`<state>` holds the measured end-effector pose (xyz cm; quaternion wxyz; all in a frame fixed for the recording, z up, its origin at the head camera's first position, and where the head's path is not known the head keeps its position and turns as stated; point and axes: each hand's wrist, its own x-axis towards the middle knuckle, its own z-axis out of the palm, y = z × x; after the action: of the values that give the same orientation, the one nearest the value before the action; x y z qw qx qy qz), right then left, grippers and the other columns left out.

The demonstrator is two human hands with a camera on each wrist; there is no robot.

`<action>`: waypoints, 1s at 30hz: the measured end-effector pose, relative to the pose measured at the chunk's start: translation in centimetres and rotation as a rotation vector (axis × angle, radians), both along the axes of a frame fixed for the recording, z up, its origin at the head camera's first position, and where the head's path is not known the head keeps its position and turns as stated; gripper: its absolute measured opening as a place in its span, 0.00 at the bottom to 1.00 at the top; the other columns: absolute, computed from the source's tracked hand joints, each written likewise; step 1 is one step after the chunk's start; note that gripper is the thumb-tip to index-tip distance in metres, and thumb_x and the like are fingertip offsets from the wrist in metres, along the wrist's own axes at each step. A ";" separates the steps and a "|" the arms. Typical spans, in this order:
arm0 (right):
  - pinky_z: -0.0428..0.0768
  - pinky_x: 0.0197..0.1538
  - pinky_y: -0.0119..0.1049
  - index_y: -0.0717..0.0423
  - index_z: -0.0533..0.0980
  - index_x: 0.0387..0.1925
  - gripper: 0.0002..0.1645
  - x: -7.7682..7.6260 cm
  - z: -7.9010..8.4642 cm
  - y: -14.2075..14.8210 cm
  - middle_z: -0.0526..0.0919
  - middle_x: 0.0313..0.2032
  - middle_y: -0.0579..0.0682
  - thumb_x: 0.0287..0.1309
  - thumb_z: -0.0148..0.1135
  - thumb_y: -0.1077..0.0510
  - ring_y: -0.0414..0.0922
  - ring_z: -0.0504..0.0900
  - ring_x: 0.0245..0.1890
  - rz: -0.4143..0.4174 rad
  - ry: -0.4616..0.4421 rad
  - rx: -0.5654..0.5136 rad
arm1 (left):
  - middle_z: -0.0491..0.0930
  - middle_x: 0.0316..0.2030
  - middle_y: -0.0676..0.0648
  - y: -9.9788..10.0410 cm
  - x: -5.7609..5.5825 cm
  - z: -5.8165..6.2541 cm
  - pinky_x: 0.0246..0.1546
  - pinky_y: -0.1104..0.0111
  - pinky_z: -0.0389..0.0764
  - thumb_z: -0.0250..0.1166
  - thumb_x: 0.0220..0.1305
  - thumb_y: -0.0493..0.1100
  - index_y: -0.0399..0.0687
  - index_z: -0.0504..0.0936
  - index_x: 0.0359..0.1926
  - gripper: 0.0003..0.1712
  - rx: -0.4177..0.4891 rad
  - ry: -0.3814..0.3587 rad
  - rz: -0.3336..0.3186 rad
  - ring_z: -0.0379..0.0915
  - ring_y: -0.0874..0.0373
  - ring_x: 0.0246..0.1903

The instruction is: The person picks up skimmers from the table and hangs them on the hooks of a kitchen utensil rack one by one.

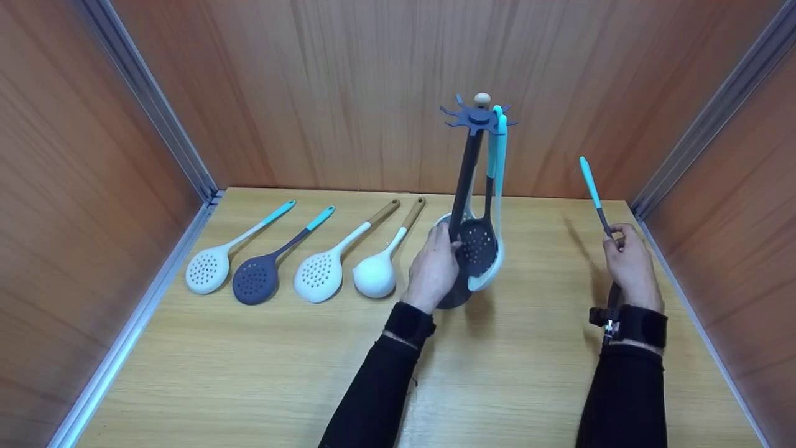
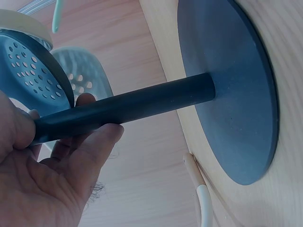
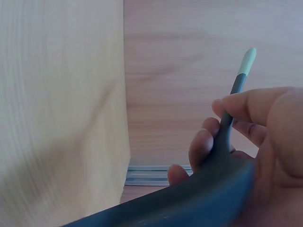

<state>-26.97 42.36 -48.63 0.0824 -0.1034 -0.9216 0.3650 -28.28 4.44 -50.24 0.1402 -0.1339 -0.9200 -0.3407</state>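
Note:
My left hand (image 1: 433,264) grips the dark post (image 2: 128,104) of a utensil stand, its fingers and thumb wrapped round it. The stand has a round dark base (image 2: 236,94) and a hooked, star-shaped top (image 1: 477,118) with a pale knob. From the hooks hang a dark perforated skimmer (image 1: 479,242) and a white ladle (image 1: 497,261) with a turquoise handle; another pale perforated utensil (image 2: 80,71) is partly hidden behind them. At the right, my right hand (image 1: 633,267) pinches a dark utensil (image 3: 222,146) by its shaft, turquoise handle end up. Its broad head points down toward the wrist, seen edge-on.
Left of the stand, a row lies on the wooden table (image 1: 298,373): a white skimmer (image 1: 207,270), a dark skimmer (image 1: 255,279), a wood-handled white skimmer (image 1: 318,275) and a wood-handled white ladle (image 1: 374,275). Wooden panels (image 1: 348,93) enclose the back and sides.

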 end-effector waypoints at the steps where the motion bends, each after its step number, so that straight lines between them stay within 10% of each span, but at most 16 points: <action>1: 0.75 0.35 0.34 0.63 0.68 0.78 0.29 0.0 0.1 -0.1 0.82 0.56 0.68 0.88 0.45 0.52 0.47 0.77 0.39 -0.001 0.017 0.006 | 0.83 0.53 0.43 0.0 0.0 0.0 0.39 0.53 0.92 0.56 0.89 0.47 0.43 0.75 0.62 0.13 0.001 -0.001 0.000 0.90 0.46 0.43; 13: 0.72 0.48 0.25 0.65 0.75 0.74 0.27 0.3 2.4 -1.9 0.83 0.65 0.66 0.84 0.50 0.57 0.57 0.84 0.62 -0.152 0.137 0.008 | 0.83 0.54 0.43 0.1 -0.1 -0.1 0.40 0.52 0.92 0.55 0.90 0.48 0.43 0.75 0.64 0.15 -0.006 -0.003 -0.004 0.90 0.46 0.44; 30: 0.78 0.52 0.22 0.57 0.81 0.73 0.24 1.8 6.2 -4.8 0.88 0.65 0.60 0.83 0.57 0.56 0.57 0.89 0.64 -0.216 0.278 0.036 | 0.83 0.54 0.43 0.0 -0.1 0.1 0.42 0.53 0.92 0.56 0.89 0.47 0.44 0.75 0.65 0.15 -0.007 -0.038 -0.005 0.90 0.46 0.46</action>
<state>-25.13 37.60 -42.44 0.2497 -0.1486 -0.8913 0.3481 -28.35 4.48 -50.13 0.1215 -0.1301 -0.9233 -0.3403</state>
